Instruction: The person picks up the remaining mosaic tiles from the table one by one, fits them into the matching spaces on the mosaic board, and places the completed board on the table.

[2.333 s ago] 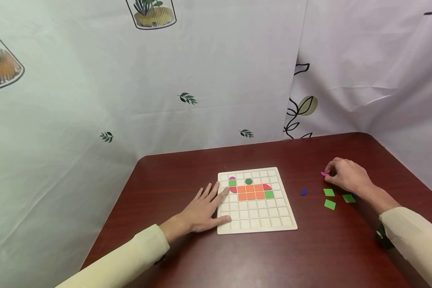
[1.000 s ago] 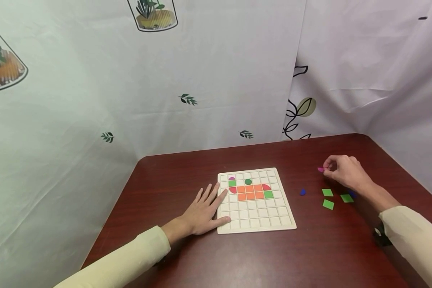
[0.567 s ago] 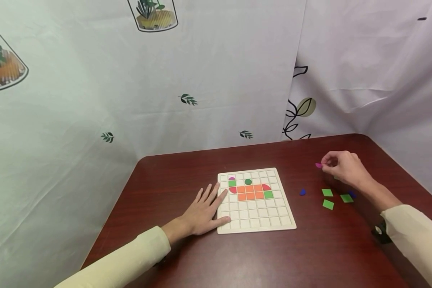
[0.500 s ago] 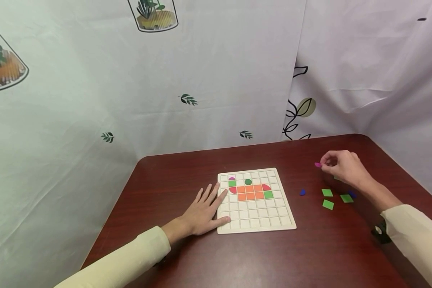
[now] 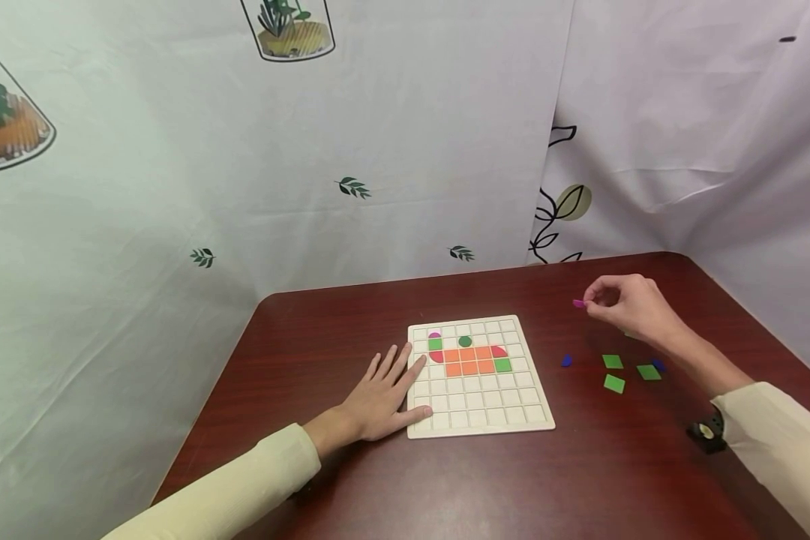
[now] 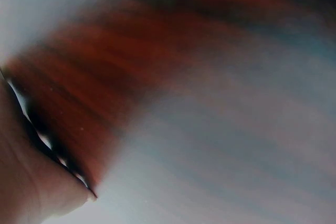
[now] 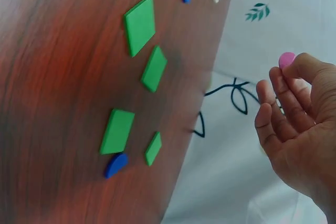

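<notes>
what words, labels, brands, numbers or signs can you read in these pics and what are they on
None: no readable text in any view.
White square-grid board: grid lines, no visible lettering.
Small flat magenta piece in the right hand, flat green diamond-shaped pieces: no marks visible.
White plant-print wall cloth: drawings only.
Black object at the right wrist: pale round spot, too small to read.
Left wrist view: badly blurred.

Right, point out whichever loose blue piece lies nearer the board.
The near blue piece, lying between the board and the loose green pieces; the other blue piece lies farther right, beside a green one.
</notes>
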Demonstrator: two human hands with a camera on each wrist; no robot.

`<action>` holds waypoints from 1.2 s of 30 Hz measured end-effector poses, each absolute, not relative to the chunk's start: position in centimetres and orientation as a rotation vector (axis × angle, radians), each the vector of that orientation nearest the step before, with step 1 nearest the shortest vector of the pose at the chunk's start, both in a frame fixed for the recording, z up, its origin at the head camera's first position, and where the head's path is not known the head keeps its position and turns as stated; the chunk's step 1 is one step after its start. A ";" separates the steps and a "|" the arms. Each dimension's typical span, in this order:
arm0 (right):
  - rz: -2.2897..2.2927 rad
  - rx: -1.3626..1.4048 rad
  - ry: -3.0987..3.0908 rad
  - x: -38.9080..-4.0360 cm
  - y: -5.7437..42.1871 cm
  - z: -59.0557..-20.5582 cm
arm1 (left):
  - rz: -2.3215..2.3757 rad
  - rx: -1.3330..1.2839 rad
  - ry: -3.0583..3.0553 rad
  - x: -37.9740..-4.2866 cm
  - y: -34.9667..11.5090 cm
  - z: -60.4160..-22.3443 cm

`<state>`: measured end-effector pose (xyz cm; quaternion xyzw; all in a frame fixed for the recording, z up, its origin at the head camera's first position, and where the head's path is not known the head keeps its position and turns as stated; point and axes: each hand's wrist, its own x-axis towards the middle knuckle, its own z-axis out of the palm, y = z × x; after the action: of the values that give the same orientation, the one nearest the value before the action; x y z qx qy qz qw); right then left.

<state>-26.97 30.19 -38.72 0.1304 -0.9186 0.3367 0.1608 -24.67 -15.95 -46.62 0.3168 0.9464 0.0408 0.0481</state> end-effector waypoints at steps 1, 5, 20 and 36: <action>0.969 0.378 -2.619 -26.9 30.0 -38.6 | 0.128 0.965 2.885 -24.7 -16.0 -46.6; 0.993 0.412 -2.609 -26.7 28.9 -38.4 | 0.133 0.958 2.881 -24.6 -16.0 -46.6; 1.074 0.536 -2.630 -25.4 24.4 -37.7 | 0.143 0.967 2.875 -24.7 -16.1 -46.8; 1.119 0.616 -2.726 -24.9 22.0 -38.9 | 0.118 0.970 2.880 -24.8 -16.0 -46.8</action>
<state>-24.86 21.98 -38.91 0.2041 -0.9036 0.3709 0.0656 -24.80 -16.01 -46.83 0.3187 0.9457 0.0386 0.0501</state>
